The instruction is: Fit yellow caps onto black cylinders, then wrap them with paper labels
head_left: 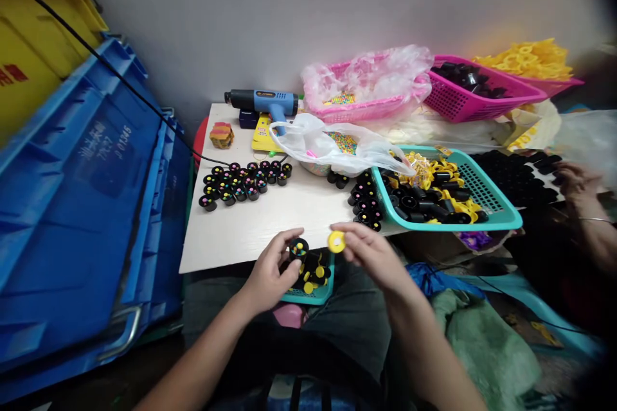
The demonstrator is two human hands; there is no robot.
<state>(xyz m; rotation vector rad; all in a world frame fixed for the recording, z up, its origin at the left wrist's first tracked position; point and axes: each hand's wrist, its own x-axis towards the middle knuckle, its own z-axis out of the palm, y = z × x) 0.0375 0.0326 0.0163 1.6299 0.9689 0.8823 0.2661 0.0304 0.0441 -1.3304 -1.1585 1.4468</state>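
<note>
Between the thumb and fingers of my left hand (272, 270) is a small black cup (299, 249) with coloured beads showing in its mouth. My right hand (369, 249) pinches a round yellow cap (336, 242) with a pale centre, a short way to the right of the cup. Below both hands, a small teal basket (315, 298) on my lap holds black and yellow pieces. Several bead-filled black cups (240, 192) stand grouped on the white table (207, 247), and another group (365, 199) stands beside the larger teal basket (501, 221).
The larger basket holds black cups and yellow parts. Behind it are a white plastic bag (357, 157) of beads and pink baskets (463, 109). A blue heat gun (274, 103) lies at the back. Blue crates (87, 173) stand left; another person's hand (573, 180) is at right.
</note>
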